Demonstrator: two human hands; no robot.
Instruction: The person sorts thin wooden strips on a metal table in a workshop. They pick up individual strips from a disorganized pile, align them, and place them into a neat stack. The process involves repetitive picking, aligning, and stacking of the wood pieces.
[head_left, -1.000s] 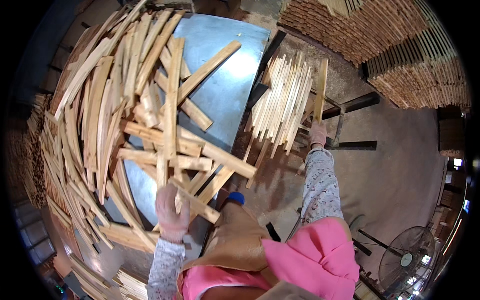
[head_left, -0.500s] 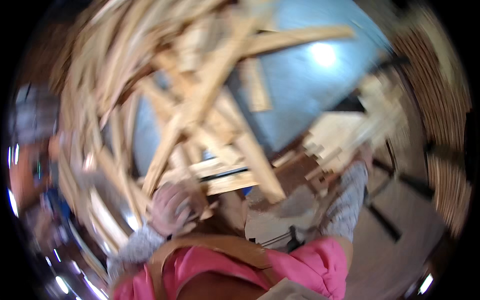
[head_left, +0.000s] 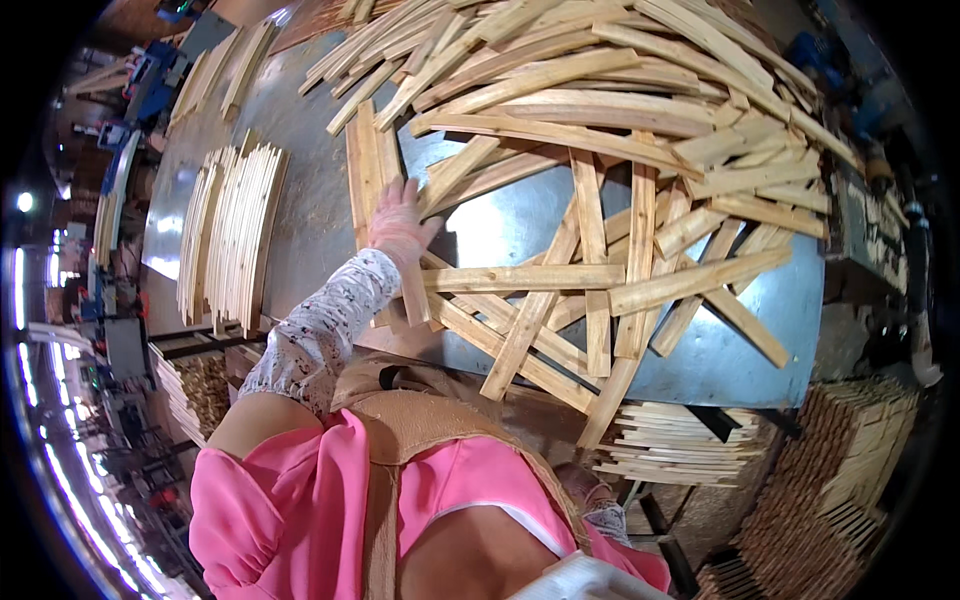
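Observation:
My left hand [head_left: 400, 228] reaches out over the metal table, in a patterned sleeve. It lies with its fingers stretched and thumb apart on light wooden strips [head_left: 372, 160] placed side by side. Other loose strips [head_left: 525, 279] lie crossed just to its right. My right hand [head_left: 582, 482] is low beside my body, in shadow below the table's front edge; its fingers cannot be made out. Close to it is a stack of pale strips [head_left: 680, 445].
A big jumbled heap of strips [head_left: 600, 100] covers the table's far and right side. On the left stands a neat row of strips [head_left: 240, 235] on the metal table [head_left: 310, 190]. Tall stacked wood [head_left: 810, 470] stands at the lower right, and machines [head_left: 150, 85] stand at the far left.
The view has swung and is sharper. My left hand, earlier curled near my body, now stretches forward onto the strips. My right hand, earlier out at the pale stack, is now close to my body.

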